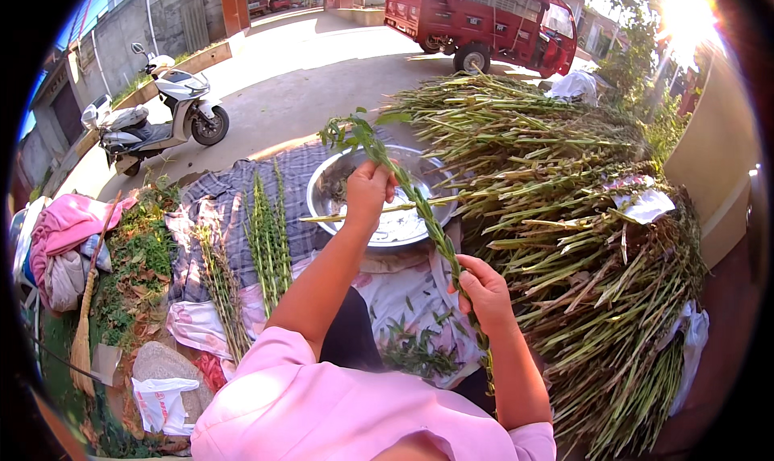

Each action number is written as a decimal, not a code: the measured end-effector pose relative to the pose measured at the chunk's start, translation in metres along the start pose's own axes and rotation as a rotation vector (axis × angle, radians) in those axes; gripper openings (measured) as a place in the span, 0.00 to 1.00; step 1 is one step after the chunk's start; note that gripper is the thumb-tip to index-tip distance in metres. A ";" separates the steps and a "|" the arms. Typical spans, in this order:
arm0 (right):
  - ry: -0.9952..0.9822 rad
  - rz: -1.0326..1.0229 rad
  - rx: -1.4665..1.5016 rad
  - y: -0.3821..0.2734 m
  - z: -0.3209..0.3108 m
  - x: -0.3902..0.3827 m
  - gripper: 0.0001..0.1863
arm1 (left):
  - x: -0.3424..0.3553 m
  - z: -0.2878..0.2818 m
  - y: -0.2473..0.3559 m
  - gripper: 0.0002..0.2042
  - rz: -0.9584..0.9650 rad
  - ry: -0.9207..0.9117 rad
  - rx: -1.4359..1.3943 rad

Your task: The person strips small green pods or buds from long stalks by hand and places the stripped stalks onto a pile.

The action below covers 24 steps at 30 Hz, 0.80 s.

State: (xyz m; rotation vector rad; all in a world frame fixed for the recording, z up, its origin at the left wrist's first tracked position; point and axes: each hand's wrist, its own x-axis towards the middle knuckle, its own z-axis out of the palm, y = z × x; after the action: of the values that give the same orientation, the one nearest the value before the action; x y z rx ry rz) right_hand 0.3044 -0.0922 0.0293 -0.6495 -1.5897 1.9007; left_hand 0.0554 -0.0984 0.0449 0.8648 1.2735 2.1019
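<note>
Though probably light and springy with easily torn leaves, pinch by the stalk the leafy green stem (426, 212) clasped in the closed grip of left hand (371, 192) near its far end and right hand (485, 293) lower down, slanting across the metal basin (407, 235).

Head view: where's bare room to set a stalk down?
A strip of checked cloth between the green stalks and metal basin; pavement between the white scooter and red cargo tricycle. Crowded: the right, under heaped cut stalks; over the basin, where a leafy stem is held.
</note>
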 end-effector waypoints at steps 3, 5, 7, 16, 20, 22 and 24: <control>0.059 -0.036 -0.063 0.004 0.004 0.002 0.17 | -0.010 0.004 -0.014 0.06 -0.006 0.002 0.154; 0.077 -0.055 -0.087 0.002 0.005 0.003 0.17 | -0.023 0.005 -0.022 0.07 -0.033 -0.041 0.168; 0.079 -0.072 -0.105 -0.002 0.003 0.003 0.17 | -0.038 0.006 -0.039 0.08 -0.085 -0.131 0.246; 0.102 -0.098 -0.131 -0.005 -0.004 -0.003 0.17 | -0.116 0.002 -0.073 0.13 0.092 -0.627 0.741; 0.156 -0.179 -0.201 -0.005 -0.003 -0.005 0.16 | -0.043 0.013 0.022 0.07 0.766 -0.232 0.621; 0.154 -0.187 -0.218 -0.002 0.000 -0.004 0.16 | -0.010 0.009 0.062 0.07 1.023 -0.103 0.679; 0.131 -0.155 -0.207 -0.005 0.002 -0.005 0.16 | 0.013 0.005 0.092 0.09 1.014 -0.133 0.786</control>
State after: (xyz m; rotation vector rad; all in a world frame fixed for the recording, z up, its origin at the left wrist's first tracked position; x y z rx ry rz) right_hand 0.3072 -0.0969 0.0347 -0.6994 -1.7130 1.5646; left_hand 0.0404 -0.1242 0.1327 2.3378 1.8507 2.0774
